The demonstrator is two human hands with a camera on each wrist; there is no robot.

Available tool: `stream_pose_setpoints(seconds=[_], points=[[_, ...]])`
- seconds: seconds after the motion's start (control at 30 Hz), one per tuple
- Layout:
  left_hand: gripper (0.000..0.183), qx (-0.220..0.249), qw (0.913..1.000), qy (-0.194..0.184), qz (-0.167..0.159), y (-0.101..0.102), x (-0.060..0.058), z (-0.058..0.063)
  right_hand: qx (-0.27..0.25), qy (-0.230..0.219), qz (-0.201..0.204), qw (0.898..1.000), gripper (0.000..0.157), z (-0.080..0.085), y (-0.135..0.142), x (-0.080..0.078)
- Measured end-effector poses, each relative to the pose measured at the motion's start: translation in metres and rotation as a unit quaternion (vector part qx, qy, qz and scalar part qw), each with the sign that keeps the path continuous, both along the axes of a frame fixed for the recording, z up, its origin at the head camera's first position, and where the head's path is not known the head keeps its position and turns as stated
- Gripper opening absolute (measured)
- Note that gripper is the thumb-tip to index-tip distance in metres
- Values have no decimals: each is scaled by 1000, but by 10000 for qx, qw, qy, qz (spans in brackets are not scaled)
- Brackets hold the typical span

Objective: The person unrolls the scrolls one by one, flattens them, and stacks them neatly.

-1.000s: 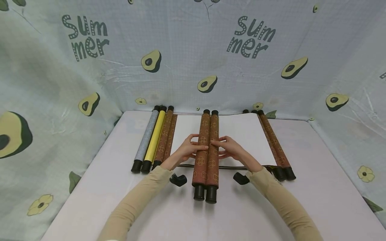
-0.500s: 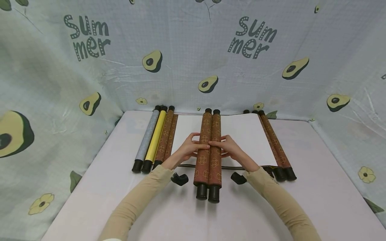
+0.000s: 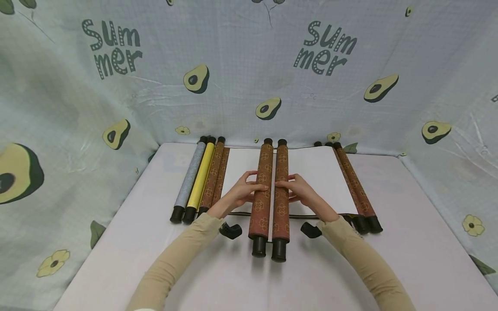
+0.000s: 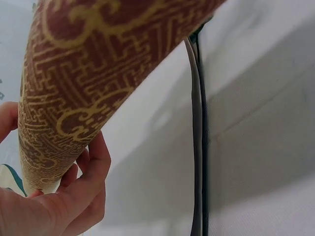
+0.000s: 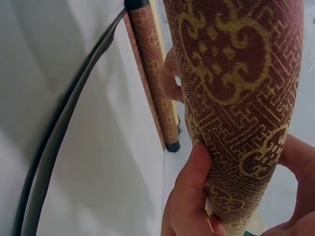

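Observation:
In the head view a scroll with two reddish-brown, gold-patterned rolls and black end knobs is held above the table. My left hand (image 3: 243, 190) grips the left roll (image 3: 260, 203), thumb on top and fingers beneath. Around the right roll (image 3: 281, 203) curls my right hand (image 3: 300, 189) in the same way. A narrow pale strip shows between the rolls. Below them lies a spread scroll with a white sheet (image 3: 317, 172). Both wrist views show the patterned cloth close up, with thumb and fingers around it.
Left of the white sheet lie a grey-blue roll (image 3: 189, 177), a yellow roll (image 3: 201, 175) and a brown roll (image 3: 212, 177). Brown rolls (image 3: 355, 185) also lie at the sheet's right end. A printed cloth (image 3: 233, 52) hangs behind the pale table (image 3: 241, 285).
The two rolls lay against each other before; now a narrow gap runs between them. The right hand has moved slightly right with its roll, the left slightly left.

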State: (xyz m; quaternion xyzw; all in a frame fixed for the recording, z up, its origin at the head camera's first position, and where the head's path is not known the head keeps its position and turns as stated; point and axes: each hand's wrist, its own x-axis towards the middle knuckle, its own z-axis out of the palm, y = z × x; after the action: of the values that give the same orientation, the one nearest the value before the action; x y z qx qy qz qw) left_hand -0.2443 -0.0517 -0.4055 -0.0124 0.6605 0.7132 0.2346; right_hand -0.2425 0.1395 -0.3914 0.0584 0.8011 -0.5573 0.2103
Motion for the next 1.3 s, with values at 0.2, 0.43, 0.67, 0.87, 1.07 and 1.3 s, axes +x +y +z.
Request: stream_pose_setpoints(seconds=[0.2,0.43,0.67,0.87,1.07,1.3], points=[[79,38,9998,87,-180,-3,2,0,-20,-48,-2,10000,70,-1,5,1],[77,116,9992,162,-348,-7,2,0,-189,-124,-22,9997,71,0,8,2],[72,192,9981,277,-520,-11,3,0,-598,-196,40,9980,68,-2,10,1],[66,95,9980,286,-561,-12,2,-1,-806,-148,143,9965,71,-4,14,0],[61,-160,9972,360,-633,-13,3,-1,-817,-24,51,9966,68,-6,19,2],[52,-152,9954,534,-786,-15,5,-4,-1069,89,-7,9942,73,-8,21,3]])
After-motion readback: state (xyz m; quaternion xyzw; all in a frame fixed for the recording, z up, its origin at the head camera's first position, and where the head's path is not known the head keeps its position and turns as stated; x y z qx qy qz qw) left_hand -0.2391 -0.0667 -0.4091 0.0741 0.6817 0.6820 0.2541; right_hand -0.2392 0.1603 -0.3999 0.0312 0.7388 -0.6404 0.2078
